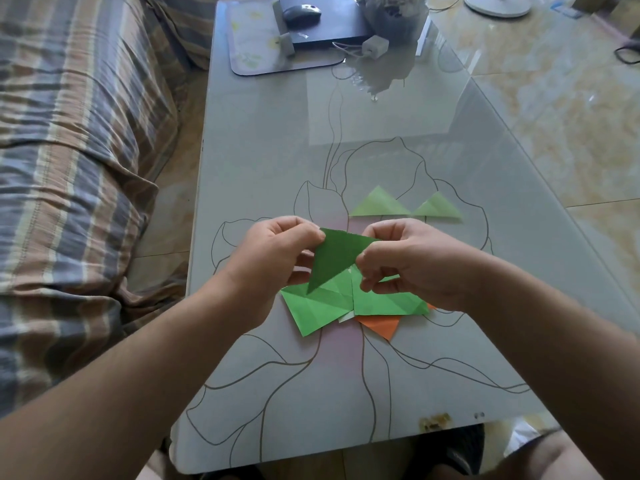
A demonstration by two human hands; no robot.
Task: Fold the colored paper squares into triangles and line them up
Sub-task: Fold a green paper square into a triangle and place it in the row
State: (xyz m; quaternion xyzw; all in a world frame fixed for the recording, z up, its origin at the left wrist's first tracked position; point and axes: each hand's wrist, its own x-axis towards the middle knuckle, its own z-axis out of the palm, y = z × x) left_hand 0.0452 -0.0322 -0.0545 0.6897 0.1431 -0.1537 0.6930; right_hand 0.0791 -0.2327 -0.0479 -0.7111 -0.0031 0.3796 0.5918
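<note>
Dark green folded paper triangle (337,258) held above glass table (263,150), left hand (273,261) and right hand (408,265) pinching opposite corners. Risk: uneven pinch skews crease; lowering could disturb light green triangle row (405,206).

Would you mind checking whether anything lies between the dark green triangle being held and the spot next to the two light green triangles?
Nothing visible does: the dark green triangle is held above bare table before the two light green triangles.

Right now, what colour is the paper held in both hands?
Dark green, in the head view.
</note>
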